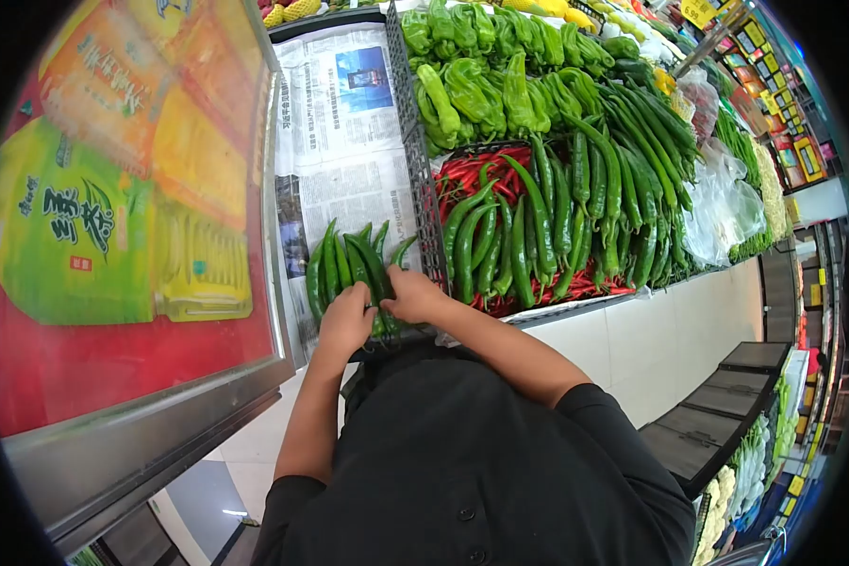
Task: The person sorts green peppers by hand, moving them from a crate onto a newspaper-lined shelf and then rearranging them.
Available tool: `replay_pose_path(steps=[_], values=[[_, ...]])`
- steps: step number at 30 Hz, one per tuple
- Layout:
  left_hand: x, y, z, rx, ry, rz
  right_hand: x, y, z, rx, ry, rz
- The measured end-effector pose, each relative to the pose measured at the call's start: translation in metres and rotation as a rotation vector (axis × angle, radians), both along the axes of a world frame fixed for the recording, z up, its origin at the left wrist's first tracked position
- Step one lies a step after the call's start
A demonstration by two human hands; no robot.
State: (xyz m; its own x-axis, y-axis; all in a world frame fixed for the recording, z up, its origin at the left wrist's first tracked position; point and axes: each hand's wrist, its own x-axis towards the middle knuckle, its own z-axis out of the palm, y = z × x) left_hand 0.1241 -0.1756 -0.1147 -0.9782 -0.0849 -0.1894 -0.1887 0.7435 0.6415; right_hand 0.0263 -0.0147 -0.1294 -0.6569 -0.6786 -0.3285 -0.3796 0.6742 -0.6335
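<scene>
Our black shirt (481, 453) runs off the lower edge. Green peppers (333, 267) lie on newspaper (344, 132) beside the crate wall (416, 141). Our left hand (347, 319) and right hand (417, 298) touch them, fingers curled; with the fingertips hidden, we cannot tell whether either grips.

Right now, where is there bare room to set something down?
The newspaper is bare beyond the loose green peppers, between framed poster and black crate wall. Pale floor lies open between the red chillies and dark cabinets. Crowded: the piled peppers and around left hand and right hand.
</scene>
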Motion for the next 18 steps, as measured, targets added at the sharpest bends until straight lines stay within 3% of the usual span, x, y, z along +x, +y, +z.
replay_pose_path(steps=[18], values=[[-0.007, -0.0058, 0.0011, 0.018, -0.049, -0.066, 0.0009, 0.0008, -0.0102, -0.002, -0.003, 0.012]])
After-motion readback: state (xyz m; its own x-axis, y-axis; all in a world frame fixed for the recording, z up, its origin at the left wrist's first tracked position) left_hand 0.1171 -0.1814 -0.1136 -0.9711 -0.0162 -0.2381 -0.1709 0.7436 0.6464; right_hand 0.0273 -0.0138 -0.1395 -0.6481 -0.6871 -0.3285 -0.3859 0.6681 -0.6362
